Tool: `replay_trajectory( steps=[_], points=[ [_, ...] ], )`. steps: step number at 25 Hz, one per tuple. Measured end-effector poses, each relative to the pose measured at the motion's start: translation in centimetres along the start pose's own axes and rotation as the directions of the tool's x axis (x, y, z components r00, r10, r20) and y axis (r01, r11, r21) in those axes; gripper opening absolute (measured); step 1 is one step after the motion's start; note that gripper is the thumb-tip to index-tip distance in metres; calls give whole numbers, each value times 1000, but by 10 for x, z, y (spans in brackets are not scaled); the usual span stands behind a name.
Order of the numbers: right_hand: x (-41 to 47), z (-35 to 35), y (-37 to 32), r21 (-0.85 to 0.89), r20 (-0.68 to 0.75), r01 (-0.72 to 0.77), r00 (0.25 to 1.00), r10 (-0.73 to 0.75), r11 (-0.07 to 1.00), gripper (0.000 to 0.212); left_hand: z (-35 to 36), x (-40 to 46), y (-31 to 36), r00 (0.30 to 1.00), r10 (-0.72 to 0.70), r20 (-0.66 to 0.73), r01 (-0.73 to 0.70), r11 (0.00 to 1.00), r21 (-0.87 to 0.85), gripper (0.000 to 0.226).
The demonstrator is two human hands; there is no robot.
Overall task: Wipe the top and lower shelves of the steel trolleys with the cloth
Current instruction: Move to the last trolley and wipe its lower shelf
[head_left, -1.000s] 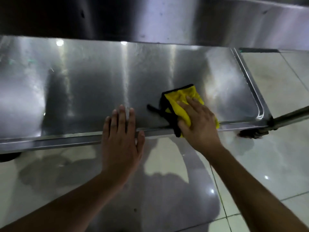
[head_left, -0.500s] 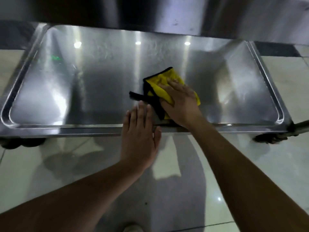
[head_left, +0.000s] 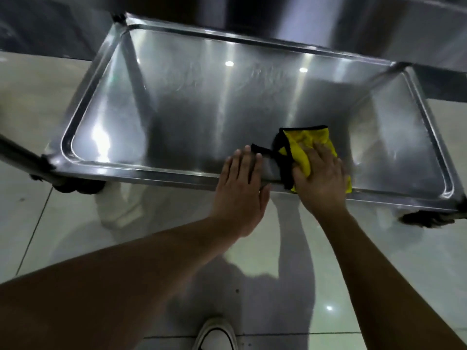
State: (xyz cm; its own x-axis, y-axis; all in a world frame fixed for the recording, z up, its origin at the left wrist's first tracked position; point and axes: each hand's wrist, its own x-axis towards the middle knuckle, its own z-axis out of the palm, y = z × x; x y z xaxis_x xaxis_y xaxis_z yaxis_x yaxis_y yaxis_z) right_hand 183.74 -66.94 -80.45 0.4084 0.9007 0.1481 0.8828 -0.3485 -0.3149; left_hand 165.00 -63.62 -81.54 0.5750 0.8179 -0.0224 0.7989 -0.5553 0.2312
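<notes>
A steel trolley's lower shelf (head_left: 192,109), a shallow tray with a raised rim, lies below me. A yellow cloth (head_left: 307,142) with a black edge is spread near the shelf's front rim, right of centre. My right hand (head_left: 321,178) presses flat on the cloth with straight fingers. My left hand (head_left: 242,183) rests flat on the front rim just left of the cloth, its fingertips touching the cloth's black corner. The trolley's upper shelf (head_left: 328,18) overhangs at the top of the view.
Glossy pale floor tiles (head_left: 75,236) surround the trolley. Black castors (head_left: 78,189) sit under the front left corner and another castor (head_left: 427,218) under the front right. A steel bar (head_left: 22,155) runs in from the left. My white shoe (head_left: 217,334) stands below.
The view has swung, so the whole shelf shows. My right hand slid the cloth left and back, then right toward the front rim. My left hand stayed on the rim beside it.
</notes>
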Motion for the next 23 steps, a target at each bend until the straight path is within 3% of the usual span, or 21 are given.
replay_trajectory(
  steps=[3, 7, 9, 11, 15, 17, 20, 21, 23],
  points=[
    [11, 2, -3, -24, -5, -65, 998, 65, 998, 60, -20, -27, -49, 994, 110, 22, -111, 988, 108, 65],
    [5, 4, -7, -61, -38, -124, 992, 122, 990, 63, -54, -83, -154, 1000, -6, 2, 5, 953, 303, 70],
    [0, 6, -34, -40, -70, -208, 976, 205, 977, 65, -58, -99, -179, 997, 14, 71, -37, 941, 335, 73],
    [-12, 17, -83, -29, -56, -133, 990, 131, 991, 66, -55, -102, -182, 995, 40, 87, -65, 950, 306, 73],
    [-8, 47, -156, -26, 115, 256, 961, -251, 966, 56, -59, -100, -187, 994, 72, 81, -90, 965, 247, 73],
    [39, 53, -168, -92, 164, 214, 966, -197, 972, 55, -61, -100, -191, 992, 87, 94, -107, 966, 234, 74],
    [88, 54, -188, -98, 207, -28, 977, 48, 995, 61, -61, -98, -189, 993, 79, 90, -95, 975, 198, 76],
    [79, 59, -198, -96, 196, -37, 979, 55, 995, 61, -61, -98, -188, 992, 74, 99, -92, 978, 190, 76],
    [29, 67, -206, -51, 126, 84, 989, -77, 995, 60, -63, -99, -188, 990, 63, 124, -85, 981, 177, 75]
  ],
)
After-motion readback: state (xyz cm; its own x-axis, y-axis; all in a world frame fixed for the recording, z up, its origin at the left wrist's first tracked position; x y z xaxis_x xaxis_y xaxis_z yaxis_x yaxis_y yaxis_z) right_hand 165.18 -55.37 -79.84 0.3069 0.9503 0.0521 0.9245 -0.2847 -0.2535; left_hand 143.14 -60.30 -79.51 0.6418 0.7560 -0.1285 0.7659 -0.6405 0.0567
